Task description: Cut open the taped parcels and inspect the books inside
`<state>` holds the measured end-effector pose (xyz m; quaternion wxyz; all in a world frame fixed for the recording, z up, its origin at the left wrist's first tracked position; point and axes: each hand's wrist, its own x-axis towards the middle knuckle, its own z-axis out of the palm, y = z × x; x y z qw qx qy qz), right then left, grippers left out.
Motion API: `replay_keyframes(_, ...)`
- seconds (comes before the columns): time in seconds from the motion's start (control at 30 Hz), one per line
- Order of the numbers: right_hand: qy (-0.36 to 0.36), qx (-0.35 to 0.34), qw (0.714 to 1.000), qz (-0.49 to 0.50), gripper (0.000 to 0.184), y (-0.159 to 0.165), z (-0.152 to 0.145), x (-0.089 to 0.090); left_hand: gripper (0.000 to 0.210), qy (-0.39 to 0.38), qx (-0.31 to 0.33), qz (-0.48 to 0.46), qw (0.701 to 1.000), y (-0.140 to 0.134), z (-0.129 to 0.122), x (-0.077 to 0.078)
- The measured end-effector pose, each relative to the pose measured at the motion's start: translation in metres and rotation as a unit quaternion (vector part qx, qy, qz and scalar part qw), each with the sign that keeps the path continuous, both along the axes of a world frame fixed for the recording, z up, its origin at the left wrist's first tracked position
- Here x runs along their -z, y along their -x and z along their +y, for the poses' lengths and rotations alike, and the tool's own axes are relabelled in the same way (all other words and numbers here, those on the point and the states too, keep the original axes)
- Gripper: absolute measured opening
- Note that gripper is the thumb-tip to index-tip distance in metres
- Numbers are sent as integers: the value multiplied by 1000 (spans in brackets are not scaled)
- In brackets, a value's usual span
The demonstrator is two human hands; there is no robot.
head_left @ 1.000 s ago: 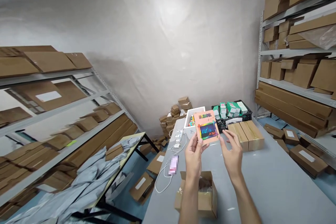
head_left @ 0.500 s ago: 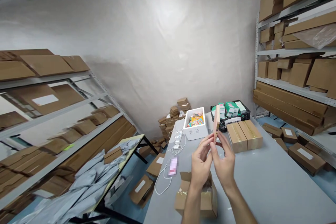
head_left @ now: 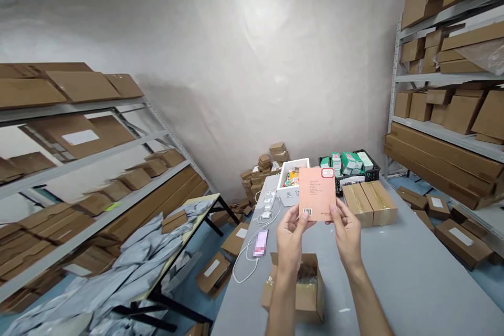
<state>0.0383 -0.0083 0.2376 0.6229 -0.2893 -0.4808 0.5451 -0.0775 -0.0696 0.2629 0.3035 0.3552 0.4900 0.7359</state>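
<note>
A salmon-pink book (head_left: 317, 194) is held upright above the table, its back cover with printed lines, a barcode and a red-edged label facing me. My left hand (head_left: 292, 231) pinches its lower left corner, thumb beside the barcode. At the lower right corner, my right hand (head_left: 346, 226) grips it with the thumb on the cover. Below my forearms stands an open cardboard box (head_left: 309, 302), partly hidden by my left arm; dark or clear wrapping shows inside it. Behind the book is a white foam box (head_left: 287, 197) with colourful packets in it.
Two taped cartons (head_left: 372, 205) stand right of the book, before a black crate (head_left: 372, 174) of green boxes. A phone (head_left: 260, 243) and white cables lie at the grey table's (head_left: 389, 273) left side. Grey bags (head_left: 145, 257) cover another table; carton-filled shelves flank both sides.
The book has turned from edge-on to flat towards me. My hands have moved apart, from together at its lower edge to one at each lower corner.
</note>
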Motion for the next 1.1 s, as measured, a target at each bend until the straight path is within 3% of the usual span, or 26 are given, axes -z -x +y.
replay_keyframes(0.17, -129, 160, 973, -101, 46, 2, -5, -2, 57, -18, -93, 19, 995, -6, 3, -3)
replay_keyframes(0.33, -164, 36, 981, -98, 56, 7, -15, -6, 51, -37, -107, 44, 993, -20, 11, 3)
replay_keyframes(0.5, -114, 48, 991, -58, 55, 12, -15, -6, 40, -48, -12, 119, 992, -26, 12, 3)
replay_keyframes(0.57, -78, 33, 996, -30, 54, 10, -11, -7, 35, -58, 44, 181, 981, -21, 11, 0)
replay_keyframes(0.63, -44, 4, 999, -2, 57, 8, -6, -7, 32, -62, 53, 216, 973, -12, 11, -2)
replay_keyframes(0.8, -10, -40, 998, 40, 61, 5, 5, -8, 55, -26, -75, 140, 987, 9, 18, 2)
replay_keyframes(0.97, -4, -65, 997, 37, 62, 10, 7, -6, 60, 45, 21, 90, 995, 18, 20, 8)
replay_keyframes(1.1, 1, -74, 997, 22, 63, 18, 12, 3, 54, 44, 2, 83, 996, 19, 16, 11)
